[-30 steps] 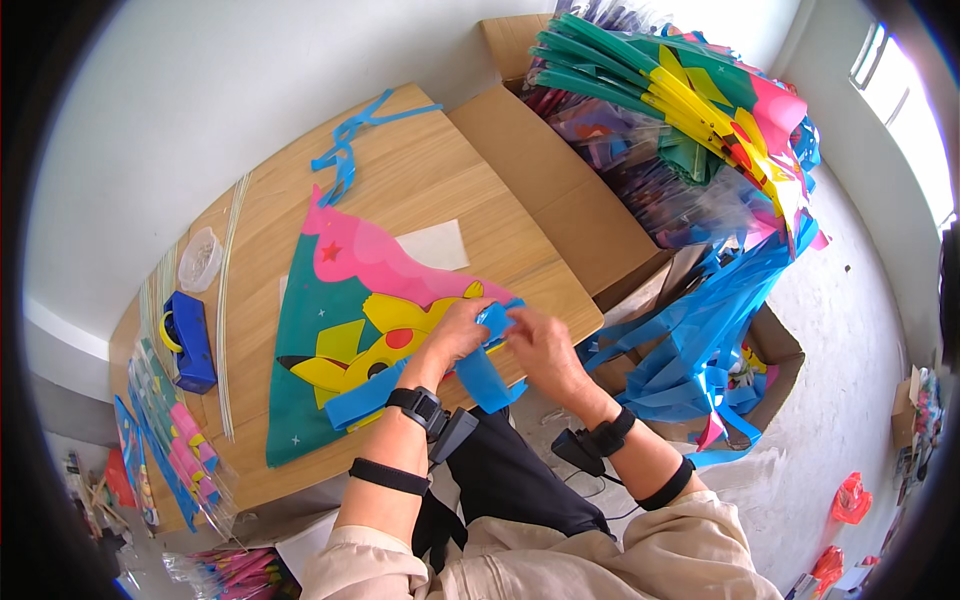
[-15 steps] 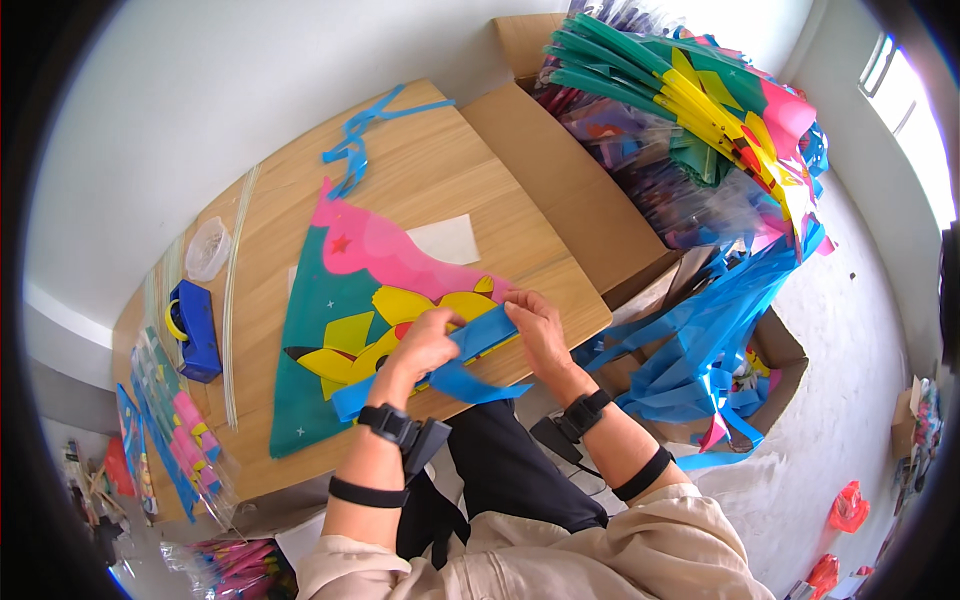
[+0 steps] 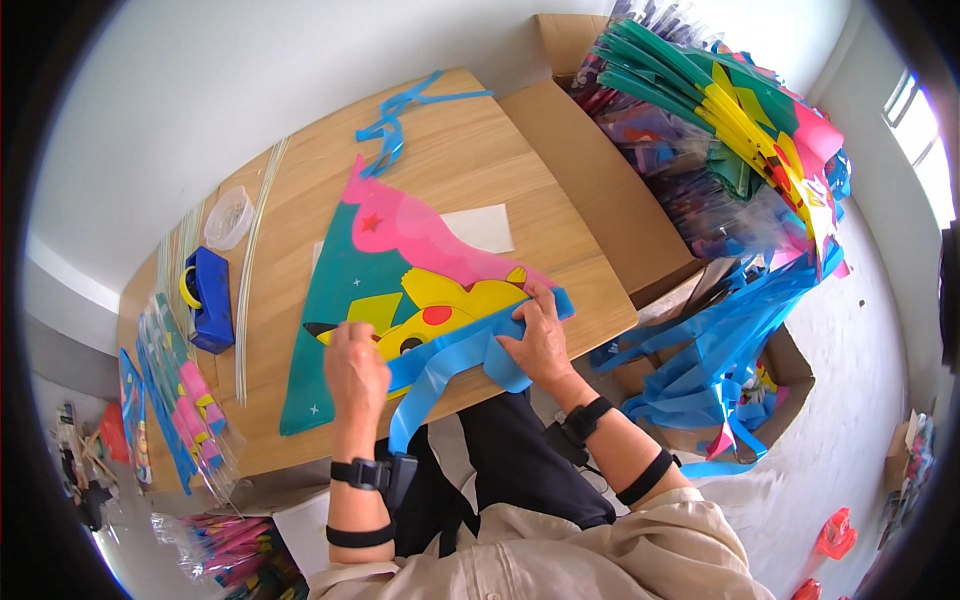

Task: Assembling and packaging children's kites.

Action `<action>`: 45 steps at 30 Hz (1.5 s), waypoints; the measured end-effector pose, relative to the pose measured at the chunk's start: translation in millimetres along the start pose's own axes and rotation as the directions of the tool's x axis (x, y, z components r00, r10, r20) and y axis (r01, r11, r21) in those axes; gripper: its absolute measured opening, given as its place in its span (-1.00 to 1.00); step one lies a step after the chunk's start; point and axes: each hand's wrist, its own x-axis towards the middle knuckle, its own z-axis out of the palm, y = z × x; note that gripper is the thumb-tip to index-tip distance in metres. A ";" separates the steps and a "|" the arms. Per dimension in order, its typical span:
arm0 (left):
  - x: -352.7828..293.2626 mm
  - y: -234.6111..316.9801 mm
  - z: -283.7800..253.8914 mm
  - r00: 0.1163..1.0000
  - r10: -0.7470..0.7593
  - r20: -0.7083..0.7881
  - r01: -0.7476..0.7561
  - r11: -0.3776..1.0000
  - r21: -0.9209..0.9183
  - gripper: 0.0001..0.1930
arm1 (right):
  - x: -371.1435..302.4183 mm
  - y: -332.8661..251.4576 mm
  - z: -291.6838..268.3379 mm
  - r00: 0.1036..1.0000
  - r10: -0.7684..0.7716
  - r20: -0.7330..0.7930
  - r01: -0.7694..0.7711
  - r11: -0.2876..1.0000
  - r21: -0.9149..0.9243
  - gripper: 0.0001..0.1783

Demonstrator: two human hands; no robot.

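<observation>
On the wooden table (image 3: 465,165) lies a triangular plastic kite sheet (image 3: 385,245) in teal and pink, printed with a yellow cartoon figure. Along its near edge runs a wide blue plastic ribbon (image 3: 450,347), one part lying over the print and another looping down past the table edge. My right hand (image 3: 541,338) grips the ribbon near its right end, thumb and fingers bent around it. Above the left part of the sheet is my left hand (image 3: 357,368), closed with its fingers curled; what it holds, if anything, is hidden. The ribbon's left end lies beside that hand.
A blue tape dispenser (image 3: 210,300), a clear plastic bowl (image 3: 230,218) and thin pale rods (image 3: 258,270) are on the table's left side. Blue strips (image 3: 385,135) lie at the far end. To the right, a cardboard box (image 3: 600,180) stands beside bundled kite sheets (image 3: 740,110) and hanging blue ribbons (image 3: 700,350).
My left hand has moved left, off the ribbon, and curled closed. The ribbon now lies flatter along the sheet's edge, its loose part looping lower. My right hand stays at the right end.
</observation>
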 end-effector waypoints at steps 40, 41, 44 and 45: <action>-5.0 7.9 14.1 0.932 -0.122 0.343 0.253 0.894 -0.369 -0.72 | -2.7 -17.2 11.6 0.999 -0.003 0.049 0.015 0.971 -0.237 -0.25; -1.3 -2.3 1.7 0.898 -0.129 0.421 0.309 0.866 -0.394 -0.73 | -3.6 -13.0 10.1 0.999 -0.004 0.051 0.015 0.976 -0.219 -0.25; -1.2 -37.9 -10.0 0.873 -0.202 0.443 0.421 0.772 -0.477 -0.80 | -4.9 -10.5 7.5 0.997 -0.052 0.059 0.062 0.982 -0.179 -0.27; -2.5 -47.4 -8.6 0.860 -0.232 0.454 0.455 0.753 -0.476 -0.81 | -5.2 -11.0 6.2 0.996 -0.072 0.061 0.081 0.982 -0.170 -0.28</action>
